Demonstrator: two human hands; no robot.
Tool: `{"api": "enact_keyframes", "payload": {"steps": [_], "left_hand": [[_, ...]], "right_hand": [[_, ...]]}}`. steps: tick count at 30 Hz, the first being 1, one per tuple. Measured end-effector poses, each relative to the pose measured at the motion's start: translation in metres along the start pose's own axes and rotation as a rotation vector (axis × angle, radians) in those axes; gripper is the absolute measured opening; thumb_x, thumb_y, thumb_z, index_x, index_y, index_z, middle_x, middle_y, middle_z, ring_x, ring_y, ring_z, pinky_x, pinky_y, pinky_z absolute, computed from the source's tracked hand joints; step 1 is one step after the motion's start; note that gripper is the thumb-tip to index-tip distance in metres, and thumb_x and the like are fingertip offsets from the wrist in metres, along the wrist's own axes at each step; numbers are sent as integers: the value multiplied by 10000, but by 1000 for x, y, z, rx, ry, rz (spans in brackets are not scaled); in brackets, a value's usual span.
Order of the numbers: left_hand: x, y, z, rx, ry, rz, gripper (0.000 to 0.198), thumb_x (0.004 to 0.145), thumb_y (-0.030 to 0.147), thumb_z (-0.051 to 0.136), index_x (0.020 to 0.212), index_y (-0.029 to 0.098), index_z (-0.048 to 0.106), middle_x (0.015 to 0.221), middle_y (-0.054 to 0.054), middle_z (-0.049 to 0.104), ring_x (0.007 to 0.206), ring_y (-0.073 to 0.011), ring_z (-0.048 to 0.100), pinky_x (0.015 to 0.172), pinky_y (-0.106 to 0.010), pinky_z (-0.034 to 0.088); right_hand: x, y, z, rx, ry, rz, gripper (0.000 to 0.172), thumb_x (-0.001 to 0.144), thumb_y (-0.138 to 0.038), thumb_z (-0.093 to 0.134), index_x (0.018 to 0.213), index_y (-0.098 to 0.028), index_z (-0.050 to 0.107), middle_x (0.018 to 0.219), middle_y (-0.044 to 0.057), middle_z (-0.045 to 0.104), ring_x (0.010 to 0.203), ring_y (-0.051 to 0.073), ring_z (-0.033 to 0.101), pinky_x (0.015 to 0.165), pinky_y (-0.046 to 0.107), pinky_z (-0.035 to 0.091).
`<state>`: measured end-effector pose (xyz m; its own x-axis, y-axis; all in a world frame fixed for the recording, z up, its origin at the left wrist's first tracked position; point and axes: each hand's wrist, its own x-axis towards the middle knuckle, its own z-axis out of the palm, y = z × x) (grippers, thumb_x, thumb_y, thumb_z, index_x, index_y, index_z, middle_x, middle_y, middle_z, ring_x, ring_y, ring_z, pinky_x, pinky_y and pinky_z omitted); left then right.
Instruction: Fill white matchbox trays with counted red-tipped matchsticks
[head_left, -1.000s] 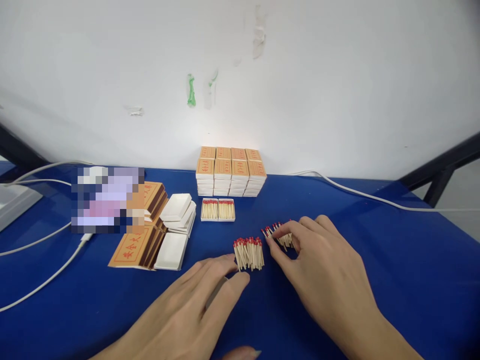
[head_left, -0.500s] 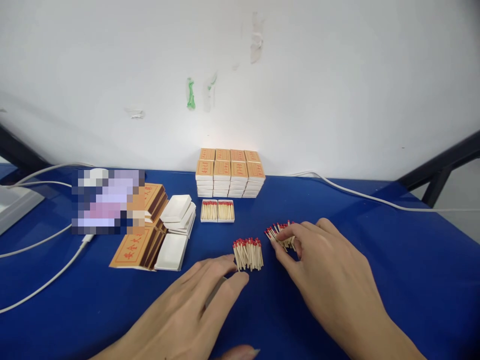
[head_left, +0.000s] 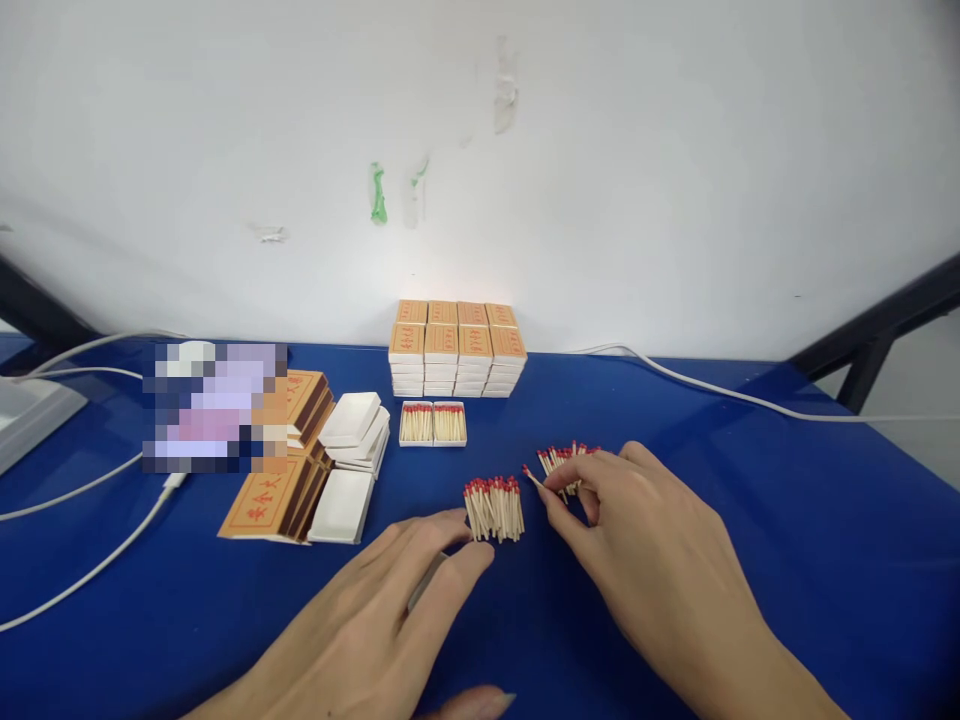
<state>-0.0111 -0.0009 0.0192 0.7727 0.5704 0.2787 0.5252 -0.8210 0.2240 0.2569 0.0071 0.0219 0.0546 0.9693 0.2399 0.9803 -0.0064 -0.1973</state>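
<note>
My right hand (head_left: 660, 550) pinches a single match (head_left: 533, 476) between thumb and forefinger, its red head pointing up and left. Under and behind those fingers lies a loose bunch of matches (head_left: 559, 462), partly hidden. My left hand (head_left: 382, 600) is spread low over the table, fingers apart, its tips beside the left edge of a denser match pile (head_left: 495, 512). Something pale shows in the gap between its fingers, too covered to make out. Behind the pile, two small white trays (head_left: 433, 442) stand side by side, filled with red-headed matches.
A block of stacked matchboxes (head_left: 457, 347) stands against the wall. To the left are empty white trays (head_left: 341, 505), orange matchbox sleeves (head_left: 262, 500) and a blurred-out device (head_left: 217, 405) with a white cable (head_left: 112, 575). Another cable (head_left: 720, 388) runs along the right rear.
My right hand has drawn one match slightly away from the loose bunch, so it now shows apart. My left hand stays almost still, and the view has shifted slightly.
</note>
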Motion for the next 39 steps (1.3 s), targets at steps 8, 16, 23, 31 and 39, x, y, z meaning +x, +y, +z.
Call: {"api": "enact_keyframes", "payload": {"steps": [8, 16, 23, 31, 39], "left_hand": [[1, -1, -1, -29, 2, -11, 535, 1208, 520, 536, 1624, 185, 519, 1632, -134, 662, 1480, -261, 688, 1233, -395, 548], [0, -2, 12, -111, 101, -6, 503, 1191, 488, 567, 1590, 181, 548, 1564, -156, 701, 1407, -307, 737, 1175, -439, 618], [-2, 1, 15, -86, 126, -2, 516, 1235, 510, 409, 1598, 158, 508, 1559, -188, 689, 1423, -324, 723, 1154, -486, 634], [0, 1, 13, -44, 115, 12, 533, 1249, 520, 323, 1576, 148, 519, 1536, -199, 706, 1393, -332, 748, 1116, -500, 658], [3, 0, -2, -36, 51, 9, 527, 1194, 501, 575, 1583, 146, 551, 1567, -188, 702, 1412, -324, 739, 1164, -454, 621]], "right_hand": [[3, -6, -9, 147, -48, 144, 190, 956, -391, 788, 784, -309, 790, 677, 7, 659, 816, 288, 651, 653, 390, 405], [0, -21, -13, 406, -151, 198, 281, 916, -481, 704, 702, -304, 747, 613, -25, 517, 615, 193, 497, 581, 350, 373], [-1, -20, -7, 384, -155, 151, 318, 939, -484, 700, 686, -292, 724, 604, -20, 526, 617, 196, 525, 580, 346, 372], [0, -15, -9, 347, -151, 170, 333, 960, -486, 681, 689, -292, 698, 624, -31, 535, 620, 184, 512, 595, 347, 363], [0, -14, -6, 270, -124, 121, 321, 961, -459, 686, 685, -295, 693, 633, -14, 602, 671, 216, 595, 622, 353, 402]]}}
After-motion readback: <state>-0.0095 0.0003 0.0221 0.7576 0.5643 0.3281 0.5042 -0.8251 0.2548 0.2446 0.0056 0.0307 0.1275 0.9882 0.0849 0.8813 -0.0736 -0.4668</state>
